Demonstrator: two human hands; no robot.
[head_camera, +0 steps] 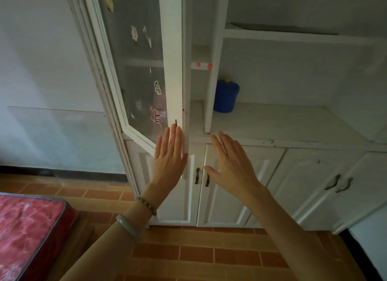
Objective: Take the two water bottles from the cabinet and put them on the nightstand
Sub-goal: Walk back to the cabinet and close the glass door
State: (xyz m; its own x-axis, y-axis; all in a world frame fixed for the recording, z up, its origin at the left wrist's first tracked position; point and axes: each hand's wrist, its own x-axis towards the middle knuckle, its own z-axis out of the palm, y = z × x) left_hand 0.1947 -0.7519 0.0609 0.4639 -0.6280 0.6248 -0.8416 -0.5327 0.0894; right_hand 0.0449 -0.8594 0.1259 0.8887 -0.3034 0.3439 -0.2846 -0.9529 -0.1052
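Both hands are flat and open, holding nothing — the left hand [169,155] touches the glass door [144,71] edge, the right hand [230,161] hovers near the cabinet [293,125]. Bottles cannot be seen.

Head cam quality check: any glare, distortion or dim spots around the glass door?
Head view: wide-angle bend bows the cabinet's glass door and frame lines; hazy reflections wash the pane behind its stickers; upper shelves sit dim and soft; both hands, left hand and right hand, are evenly lit, slightly soft.
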